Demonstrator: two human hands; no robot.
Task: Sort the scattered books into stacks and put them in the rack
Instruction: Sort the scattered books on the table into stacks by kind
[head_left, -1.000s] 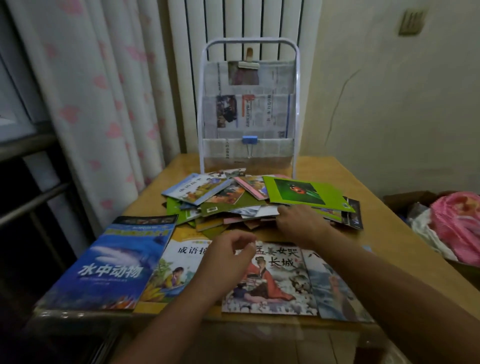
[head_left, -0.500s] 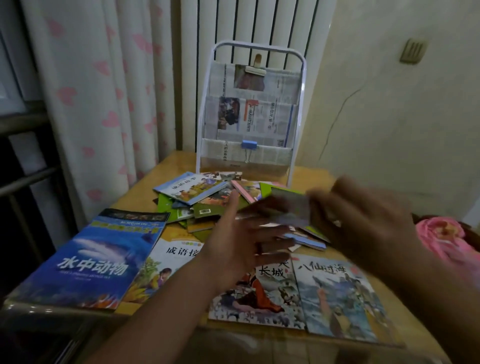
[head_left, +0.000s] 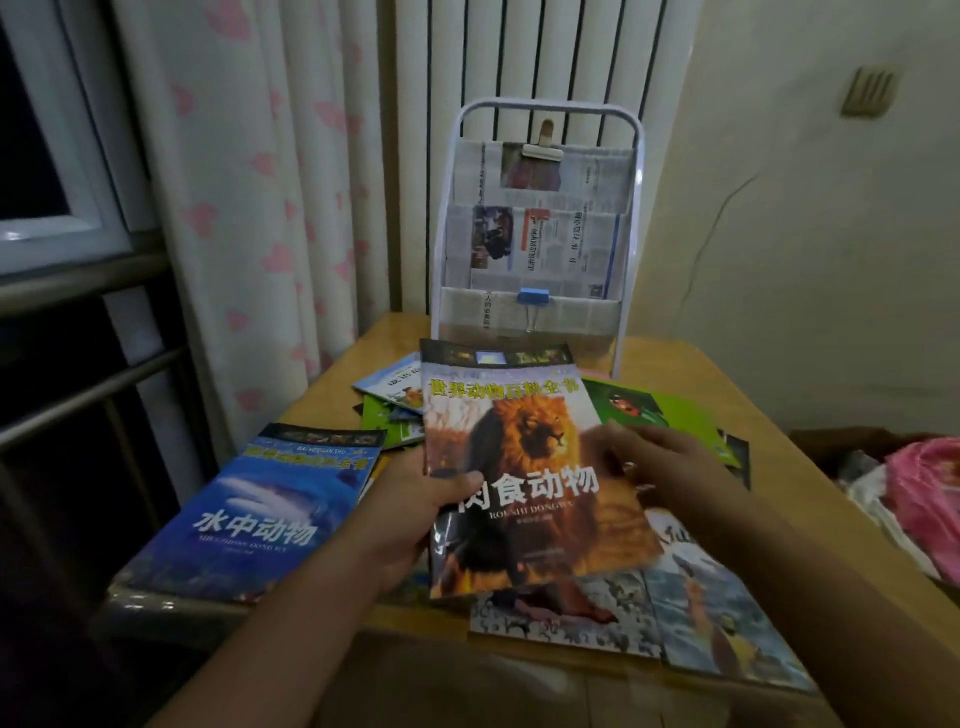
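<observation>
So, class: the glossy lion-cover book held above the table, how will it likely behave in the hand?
The glossy lion-cover book looks thin and soft-covered, so probably light and bendy. The left hand grips one edge while the right hand touches the other, so it may sag unsupported. Its shiny cover could be slippery.

L hand (head_left: 415, 512) grips lion book (head_left: 524, 467); R hand (head_left: 670, 467) touching.

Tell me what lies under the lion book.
The left hand holds the lion book above picture books lying on the table. Only their near edges show; the rest is covered.
</observation>
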